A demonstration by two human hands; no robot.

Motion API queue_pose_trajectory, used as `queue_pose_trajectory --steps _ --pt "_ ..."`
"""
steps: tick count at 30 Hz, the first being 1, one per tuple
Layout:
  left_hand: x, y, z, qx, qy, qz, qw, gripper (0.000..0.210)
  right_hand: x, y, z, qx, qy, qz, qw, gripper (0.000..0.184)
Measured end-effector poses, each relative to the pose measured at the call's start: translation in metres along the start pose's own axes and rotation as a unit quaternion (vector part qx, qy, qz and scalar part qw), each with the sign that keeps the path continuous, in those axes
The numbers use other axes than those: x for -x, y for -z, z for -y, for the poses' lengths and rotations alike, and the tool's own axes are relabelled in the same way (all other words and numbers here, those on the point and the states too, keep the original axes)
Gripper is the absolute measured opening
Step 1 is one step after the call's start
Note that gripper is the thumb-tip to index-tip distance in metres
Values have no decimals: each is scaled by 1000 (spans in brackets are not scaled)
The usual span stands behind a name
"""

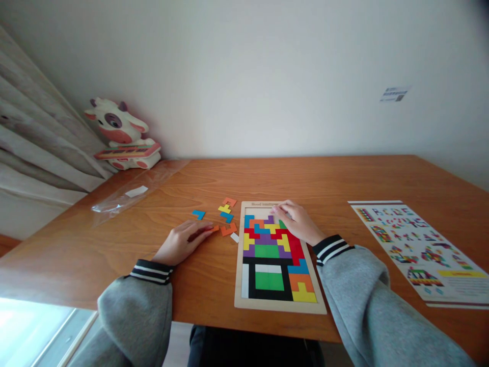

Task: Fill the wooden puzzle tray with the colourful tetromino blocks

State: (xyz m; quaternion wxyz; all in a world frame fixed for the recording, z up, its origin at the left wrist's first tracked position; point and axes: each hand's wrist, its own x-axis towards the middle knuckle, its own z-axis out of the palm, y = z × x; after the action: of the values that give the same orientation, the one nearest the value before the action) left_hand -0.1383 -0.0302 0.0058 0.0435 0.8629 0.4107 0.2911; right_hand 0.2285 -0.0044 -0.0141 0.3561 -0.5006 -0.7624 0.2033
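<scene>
The orange piece [215, 229] sits at the fingertips of the left grip [181, 240], low on the surface [305, 178]. It looks thin, light and stiff, probably smooth, so easiest to take by its edges. Whether that grip pinches or merely touches it, I cannot tell. Just beyond those fingertips lie loose pieces [226, 217], then the puzzle board [280, 307]. The right grip [296, 219] arches palm-down over its upper part, fingers bent together; anything held there is hidden.

I face a pale wall [267, 76] bearing a printed label [395, 94], behind my wood-grain worktop [305, 178]; to my left, a light curtain [34, 127] hangs in folds, with brightness low down.
</scene>
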Motion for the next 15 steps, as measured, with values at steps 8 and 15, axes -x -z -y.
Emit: queue_pose_trajectory --steps 8,15 --pt "-20 -3 -8 -39 -59 -15 997 34 -1 0 0 -1 -3 1 1000 50" --pt "-80 -41 -31 63 -76 -63 993 23 -1 0 -2 -45 -16 -17 999 47"
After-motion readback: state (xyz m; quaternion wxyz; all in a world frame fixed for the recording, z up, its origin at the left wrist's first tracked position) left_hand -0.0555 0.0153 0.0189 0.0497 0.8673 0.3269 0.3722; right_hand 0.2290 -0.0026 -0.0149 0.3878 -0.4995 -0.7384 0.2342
